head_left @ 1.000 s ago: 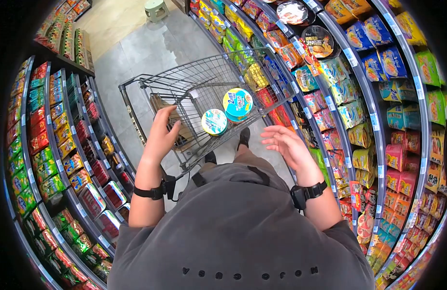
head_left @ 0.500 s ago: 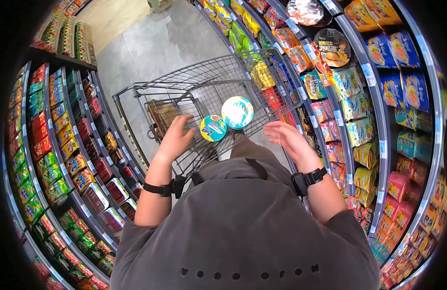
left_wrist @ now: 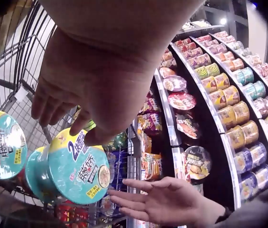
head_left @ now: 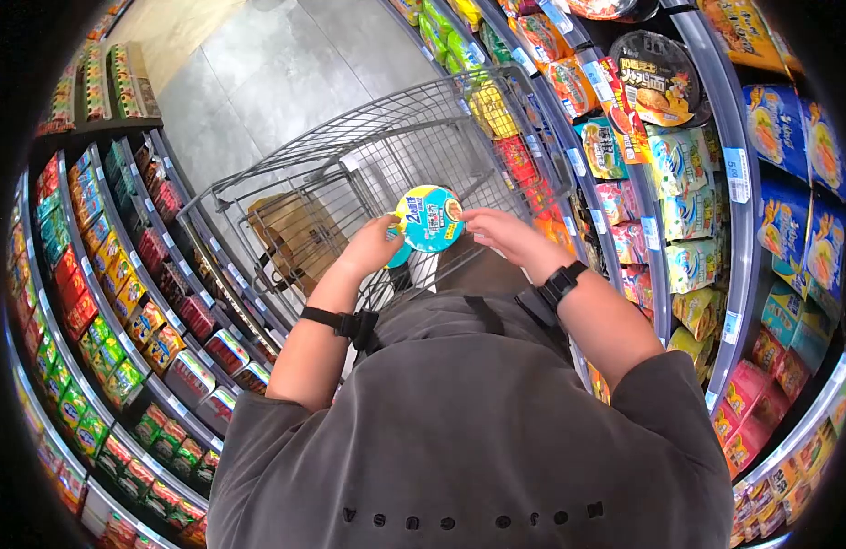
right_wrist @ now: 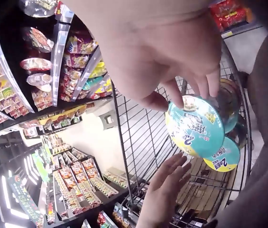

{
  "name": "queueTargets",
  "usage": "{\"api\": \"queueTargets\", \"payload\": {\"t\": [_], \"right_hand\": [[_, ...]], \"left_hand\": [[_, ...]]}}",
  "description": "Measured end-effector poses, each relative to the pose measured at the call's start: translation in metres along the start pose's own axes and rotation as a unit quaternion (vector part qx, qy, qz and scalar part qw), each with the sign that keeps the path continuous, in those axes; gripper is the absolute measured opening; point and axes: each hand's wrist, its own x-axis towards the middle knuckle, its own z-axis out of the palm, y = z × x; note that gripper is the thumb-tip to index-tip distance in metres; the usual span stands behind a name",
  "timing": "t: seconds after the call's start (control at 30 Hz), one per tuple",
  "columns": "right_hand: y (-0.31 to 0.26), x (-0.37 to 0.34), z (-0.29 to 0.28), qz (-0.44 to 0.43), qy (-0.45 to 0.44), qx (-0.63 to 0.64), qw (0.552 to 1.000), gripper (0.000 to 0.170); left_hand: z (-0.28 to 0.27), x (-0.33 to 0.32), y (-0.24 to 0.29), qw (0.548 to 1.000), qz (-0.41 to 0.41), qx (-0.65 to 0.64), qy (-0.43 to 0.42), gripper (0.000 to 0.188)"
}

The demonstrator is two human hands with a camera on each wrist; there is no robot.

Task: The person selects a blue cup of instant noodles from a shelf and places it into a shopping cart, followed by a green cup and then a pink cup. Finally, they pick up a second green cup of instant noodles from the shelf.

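A round teal-and-yellow instant noodle tub (head_left: 429, 220) sits in a wire shopping cart (head_left: 286, 151). My left hand (head_left: 368, 247) is at its left side, the fingertips right at the rim. On the opposite side, my right hand (head_left: 510, 240) reaches in with extended fingers close to the lid. Neither hand is curled round the tub. In the left wrist view, a lower tub (left_wrist: 34, 175) shows beneath the top one, and another matching tub (left_wrist: 0, 156) stands beside them. The right wrist view has my right thumb and fingers spread over the lid's edge.
A brown cardboard box (head_left: 295, 233) lies at the cart's left end. Shelves of packaged noodles (head_left: 684, 192) rise close on the right, with a black noodle bowl (head_left: 656, 82) among them. More shelves of bagged goods (head_left: 121, 274) line the left. Grey floor tiles (head_left: 277, 73) extend beyond the cart.
Both hands have moved inward from either side to the noodle tub's rim. The head view has shifted, with the cart and right shelves appearing larger. The top tub now overlaps the smaller-looking one at its left.
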Motion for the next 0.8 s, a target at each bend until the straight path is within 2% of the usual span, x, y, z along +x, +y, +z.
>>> {"api": "queueTargets", "payload": {"t": [0.13, 0.2, 0.37, 0.5, 0.67, 0.73, 0.8], "right_hand": [[-0.011, 0.016, 0.01, 0.034, 0.007, -0.032, 0.999, 0.038], [-0.017, 0.013, 0.014, 0.038, 0.004, -0.108, 0.993, 0.038], [-0.014, 0.014, 0.017, 0.036, -0.007, -0.117, 0.992, 0.04], [-0.011, 0.009, 0.026, 0.035, -0.018, -0.113, 0.993, 0.04], [-0.014, -0.018, 0.046, 0.017, -0.051, -0.149, 0.987, 0.034], [-0.021, -0.037, 0.06, 0.017, -0.074, -0.192, 0.978, 0.033], [-0.025, -0.055, 0.08, -0.013, -0.082, -0.215, 0.973, 0.026]], "left_hand": [[0.012, 0.018, 0.002, 1.0, -0.004, 0.009, -0.028, 0.049], [0.014, 0.021, 0.001, 0.999, -0.006, 0.012, -0.033, 0.049], [0.011, 0.014, 0.006, 1.0, 0.011, 0.022, -0.019, 0.05], [-0.02, -0.017, 0.025, 1.0, -0.009, 0.007, -0.028, 0.05], [-0.045, -0.063, 0.021, 0.997, 0.055, -0.043, 0.038, 0.049], [-0.064, -0.092, 0.035, 0.996, 0.057, -0.05, 0.042, 0.052], [-0.073, -0.129, 0.032, 0.985, 0.119, -0.107, 0.063, 0.055]]}}
